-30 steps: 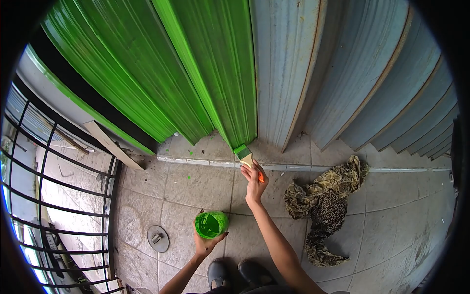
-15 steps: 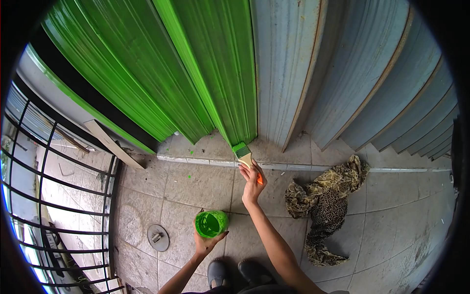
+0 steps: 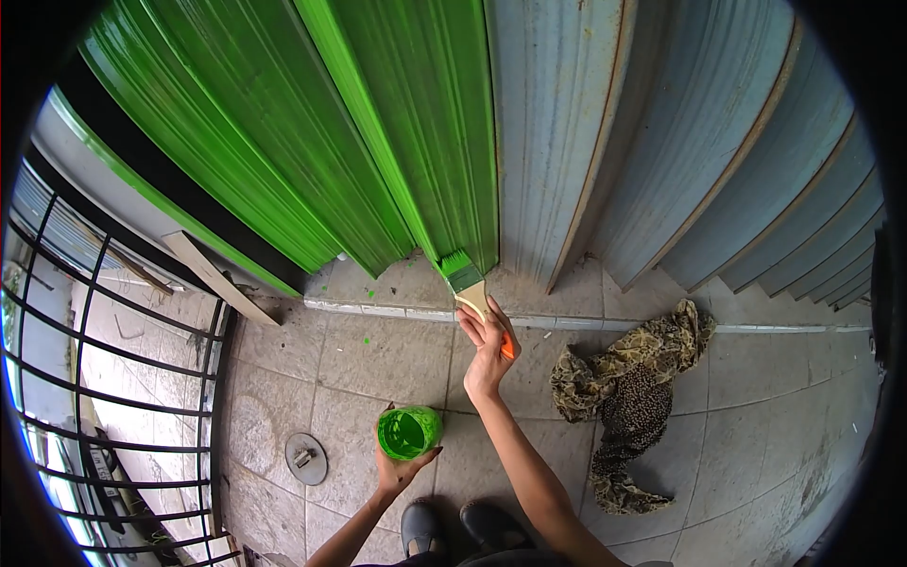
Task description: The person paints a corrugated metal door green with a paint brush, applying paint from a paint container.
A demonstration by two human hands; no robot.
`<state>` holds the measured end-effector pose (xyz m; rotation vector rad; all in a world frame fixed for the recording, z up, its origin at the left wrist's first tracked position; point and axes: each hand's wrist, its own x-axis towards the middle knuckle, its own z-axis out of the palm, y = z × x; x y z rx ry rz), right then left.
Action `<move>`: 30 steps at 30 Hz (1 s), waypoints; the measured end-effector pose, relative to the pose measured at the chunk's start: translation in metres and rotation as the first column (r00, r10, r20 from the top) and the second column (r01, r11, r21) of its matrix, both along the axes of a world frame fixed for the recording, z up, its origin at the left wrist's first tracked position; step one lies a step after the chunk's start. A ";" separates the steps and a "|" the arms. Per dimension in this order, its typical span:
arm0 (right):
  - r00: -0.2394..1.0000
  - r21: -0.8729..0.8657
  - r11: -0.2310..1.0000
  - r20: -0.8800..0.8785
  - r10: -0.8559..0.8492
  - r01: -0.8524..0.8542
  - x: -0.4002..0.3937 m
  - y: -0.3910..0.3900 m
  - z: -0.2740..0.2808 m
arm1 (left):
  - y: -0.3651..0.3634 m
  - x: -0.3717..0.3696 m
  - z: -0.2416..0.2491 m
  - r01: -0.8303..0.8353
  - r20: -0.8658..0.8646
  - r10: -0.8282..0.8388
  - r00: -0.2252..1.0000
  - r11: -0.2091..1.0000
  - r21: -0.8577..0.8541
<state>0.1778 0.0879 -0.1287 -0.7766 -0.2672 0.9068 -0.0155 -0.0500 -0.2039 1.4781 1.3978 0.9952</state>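
Note:
Wrapped round the handle of a paintbrush (image 3: 465,274), my right hand (image 3: 486,354) is closed. The brush has green bristles and a pale handle with an orange end. Its bristles rest against the lower edge of a green-painted metal panel (image 3: 430,142). Below and to the left, my left hand (image 3: 402,469) grips a container of green paint (image 3: 409,433) from beneath and the side. The container's mouth faces up, with wet paint on its inner walls. Bare grey-blue panels (image 3: 553,132) stand to the right of the painted ones.
A patterned cloth (image 3: 635,406) lies crumpled on the tiled floor (image 3: 364,373), right of my forearm. A round metal cover (image 3: 305,459) sits at left, near a black barred gate (image 3: 142,397). A wooden strip (image 3: 222,279) leans there. My shoes (image 3: 420,527) are below.
The paintbrush has shifted slightly up and left along the panel's bottom edge, its bristles now more spread out. My left hand and the container have barely moved.

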 end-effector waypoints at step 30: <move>0.956 -0.003 0.992 0.267 -0.119 0.125 0.045 0.020 -0.060 | -0.003 -0.009 -0.019 -0.020 0.048 0.026 0.998 0.991 -0.132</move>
